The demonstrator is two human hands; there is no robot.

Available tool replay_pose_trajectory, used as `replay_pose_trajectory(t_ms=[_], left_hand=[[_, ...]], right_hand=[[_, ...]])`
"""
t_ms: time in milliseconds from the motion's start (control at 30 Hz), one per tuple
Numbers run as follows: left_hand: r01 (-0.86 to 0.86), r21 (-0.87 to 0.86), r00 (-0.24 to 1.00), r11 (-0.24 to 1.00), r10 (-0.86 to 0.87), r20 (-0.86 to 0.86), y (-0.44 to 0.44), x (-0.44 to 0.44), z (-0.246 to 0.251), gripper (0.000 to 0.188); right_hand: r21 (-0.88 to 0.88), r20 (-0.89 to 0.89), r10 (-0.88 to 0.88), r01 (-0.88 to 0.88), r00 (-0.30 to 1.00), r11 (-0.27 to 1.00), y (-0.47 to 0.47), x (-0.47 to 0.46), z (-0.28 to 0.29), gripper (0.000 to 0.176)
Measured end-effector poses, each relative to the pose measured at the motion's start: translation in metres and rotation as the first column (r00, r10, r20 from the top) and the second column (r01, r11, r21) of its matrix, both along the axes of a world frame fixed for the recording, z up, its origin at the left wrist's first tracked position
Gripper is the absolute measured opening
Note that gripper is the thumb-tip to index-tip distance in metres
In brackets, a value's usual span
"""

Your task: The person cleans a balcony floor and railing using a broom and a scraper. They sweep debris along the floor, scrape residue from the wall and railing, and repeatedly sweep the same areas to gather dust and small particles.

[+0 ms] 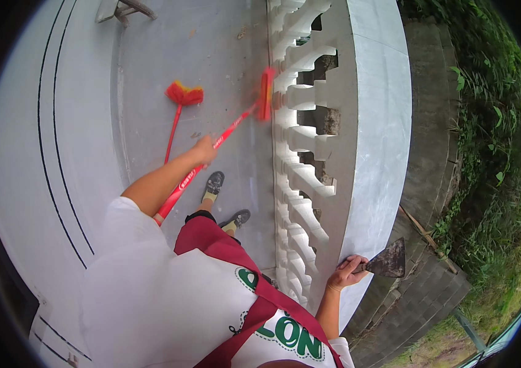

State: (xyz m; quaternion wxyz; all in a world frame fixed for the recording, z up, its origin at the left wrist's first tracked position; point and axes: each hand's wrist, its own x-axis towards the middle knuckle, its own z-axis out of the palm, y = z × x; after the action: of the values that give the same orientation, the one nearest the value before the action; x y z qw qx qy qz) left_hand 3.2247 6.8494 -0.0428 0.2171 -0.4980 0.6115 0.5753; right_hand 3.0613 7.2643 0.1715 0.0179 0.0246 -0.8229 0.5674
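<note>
My left hand (pixel 205 151) grips the red-and-white printed handle of a red broom (pixel 230 131). The handle runs under my forearm, and the motion-blurred broom head (pixel 266 94) is up against the foot of the white balusters (pixel 304 97). Over on the right, my right hand (pixel 346 274) rests at the top rail (pixel 377 115) of the balustrade. It holds a putty knife (pixel 388 261) by its handle, the wide stained blade pointing outward past the rail's outer edge. The floor near the broom head shows specks of debris.
A second red broom (pixel 184 95) with yellow-tipped bristles lies on the grey floor (pixel 150 60). Wooden legs of a stool or bench (pixel 125 10) stand at the upper left. A white wall (pixel 83 115) with black lines bounds the left. Beyond the rail are a concrete ledge (pixel 428 106) and green plants (pixel 495 138).
</note>
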Motion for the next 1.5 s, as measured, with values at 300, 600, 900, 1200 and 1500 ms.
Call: replay_pose_trajectory(t_ms=[300, 600, 900, 1200, 1500], left_hand=[[0.250, -0.207, 0.960, 0.946, -0.213, 0.183, -0.067, -0.046, -0.037, 0.024], [-0.069, -0.091, 0.996, 0.994, 0.064, -0.055, -0.057, -0.054, -0.012, 0.020], [-0.139, -0.714, 0.984, 0.686, 0.017, -0.176, -0.114, -0.073, -0.047, 0.023], [0.128, -0.063, 0.987, 0.990, -0.121, 0.102, -0.066, -0.046, -0.014, 0.027], [-0.145, -0.227, 0.988, 0.963, 0.127, -0.093, -0.107, -0.045, -0.043, 0.030]], right_hand=[[0.000, -0.055, 0.024, -0.024, 0.998, 1.000, 0.001, -0.001, -0.004, 0.009], [0.037, -0.065, 0.002, 0.000, 0.998, 0.999, -0.004, 0.000, -0.003, 0.012], [0.097, -0.076, -0.006, 0.013, 0.997, 0.995, -0.003, 0.000, -0.002, 0.012], [0.111, -0.080, -0.029, 0.038, 0.996, 0.993, -0.004, 0.000, -0.003, 0.010], [0.114, -0.152, -0.008, 0.026, 0.988, 0.993, 0.003, -0.001, -0.009, 0.011]])
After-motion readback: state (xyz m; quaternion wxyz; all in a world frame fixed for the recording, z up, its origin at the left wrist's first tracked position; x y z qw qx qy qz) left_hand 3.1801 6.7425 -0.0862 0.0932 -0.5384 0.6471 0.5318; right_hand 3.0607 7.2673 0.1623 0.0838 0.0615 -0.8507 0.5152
